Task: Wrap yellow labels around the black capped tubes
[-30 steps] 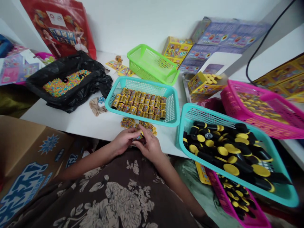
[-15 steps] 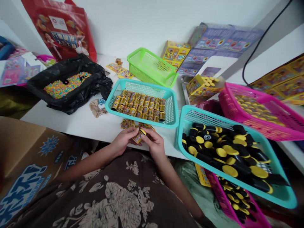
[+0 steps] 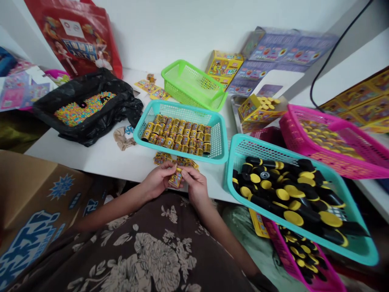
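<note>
In front of my lap, at the table's near edge, both hands pinch one small yellow printed label point(image 3: 175, 178). My left hand point(image 3: 157, 178) is closed on its left side, thumb on top. On the right side, the thumb and fingers of my right hand point(image 3: 196, 181) press its upper corner. Whether the label is wrapped round something is hidden by my fingers. Just beyond my hands lie more yellow printed labels point(image 3: 162, 158) in loose piles. Behind them stands a turquoise basket point(image 3: 219, 140) with rows of small label-wrapped cylinders point(image 3: 174, 130).
At right, another turquoise basket point(image 3: 361, 247) holds black tubes with yellow caps point(image 3: 293, 192). A pink basket point(image 3: 328, 156) stands beyond it, and a green basket point(image 3: 179, 95) at the back. Left are a black-lined tray point(image 3: 75, 132) of coloured beads and a cardboard box point(image 3: 33, 186).
The held label has turned from a slanted position to face me more squarely. A rounded yellow edge that showed near my right thumb no longer shows clearly. My right hand has shifted slightly left.
</note>
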`<control>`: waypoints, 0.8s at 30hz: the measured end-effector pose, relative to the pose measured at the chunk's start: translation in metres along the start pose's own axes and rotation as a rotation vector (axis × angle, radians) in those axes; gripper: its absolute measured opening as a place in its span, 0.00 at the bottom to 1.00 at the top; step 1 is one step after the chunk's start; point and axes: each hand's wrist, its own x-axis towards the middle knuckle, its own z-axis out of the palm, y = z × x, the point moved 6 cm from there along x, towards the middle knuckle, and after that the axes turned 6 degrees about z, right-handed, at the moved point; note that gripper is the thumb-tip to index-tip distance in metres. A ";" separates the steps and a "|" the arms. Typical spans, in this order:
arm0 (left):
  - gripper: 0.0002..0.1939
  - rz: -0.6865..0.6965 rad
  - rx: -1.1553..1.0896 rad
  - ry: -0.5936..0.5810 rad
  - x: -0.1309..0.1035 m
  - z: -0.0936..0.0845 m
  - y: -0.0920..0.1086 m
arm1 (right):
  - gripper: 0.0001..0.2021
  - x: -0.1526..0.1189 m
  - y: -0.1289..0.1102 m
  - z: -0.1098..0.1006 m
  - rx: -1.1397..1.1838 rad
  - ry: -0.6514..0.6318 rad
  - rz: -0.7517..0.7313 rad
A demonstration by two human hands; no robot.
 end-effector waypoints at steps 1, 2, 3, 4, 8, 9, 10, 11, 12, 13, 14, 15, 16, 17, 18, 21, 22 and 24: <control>0.15 -0.009 -0.014 0.010 0.000 -0.001 -0.001 | 0.09 -0.001 -0.001 0.001 0.002 -0.004 -0.004; 0.15 -0.018 -0.022 0.017 0.000 -0.002 -0.002 | 0.09 -0.002 -0.001 0.002 0.006 -0.011 -0.007; 0.14 -0.024 -0.024 0.021 0.000 -0.002 -0.003 | 0.08 -0.002 -0.001 0.002 0.010 -0.018 -0.008; 0.15 -0.026 -0.021 0.024 0.000 -0.003 -0.003 | 0.08 -0.003 0.000 0.003 0.013 -0.023 -0.009; 0.15 -0.014 -0.001 0.053 -0.001 -0.005 -0.004 | 0.09 -0.003 0.002 0.003 -0.031 -0.016 -0.034; 0.16 -0.008 -0.001 0.072 -0.001 -0.006 -0.004 | 0.09 -0.003 0.001 0.003 -0.052 -0.015 -0.053; 0.16 0.003 -0.004 0.089 -0.001 -0.007 -0.004 | 0.09 -0.004 0.001 0.004 -0.074 -0.027 -0.071; 0.17 0.021 -0.006 0.103 -0.001 -0.008 -0.003 | 0.09 -0.004 0.000 0.005 -0.096 -0.050 -0.088; 0.18 0.043 -0.004 0.113 -0.002 -0.008 -0.002 | 0.09 -0.005 -0.002 0.007 -0.118 -0.080 -0.103; 0.19 0.065 0.005 0.119 -0.002 -0.009 -0.001 | 0.09 -0.006 -0.003 0.009 -0.138 -0.112 -0.119; 0.20 0.084 0.021 0.121 -0.002 -0.009 0.000 | 0.10 -0.007 -0.005 0.011 -0.154 -0.137 -0.137; 0.20 0.095 0.042 0.123 -0.003 -0.009 0.001 | 0.10 -0.008 -0.006 0.012 -0.161 -0.151 -0.155; 0.21 0.101 0.063 0.126 -0.003 -0.010 0.000 | 0.09 -0.009 -0.008 0.012 -0.160 -0.153 -0.174; 0.21 0.102 0.081 0.129 -0.004 -0.010 0.000 | 0.08 -0.010 -0.009 0.012 -0.151 -0.149 -0.190; 0.22 0.102 0.093 0.128 -0.004 -0.010 0.000 | 0.08 -0.010 -0.010 0.012 -0.136 -0.146 -0.196; 0.21 0.110 0.082 0.094 -0.004 -0.006 0.001 | 0.07 -0.009 -0.009 0.009 -0.074 -0.136 -0.163; 0.20 0.112 0.077 0.062 -0.004 -0.004 0.002 | 0.07 -0.008 -0.009 0.007 -0.056 -0.124 -0.163; 0.19 0.118 0.086 -0.006 -0.004 0.001 0.004 | 0.07 -0.007 -0.013 0.003 -0.044 -0.099 -0.210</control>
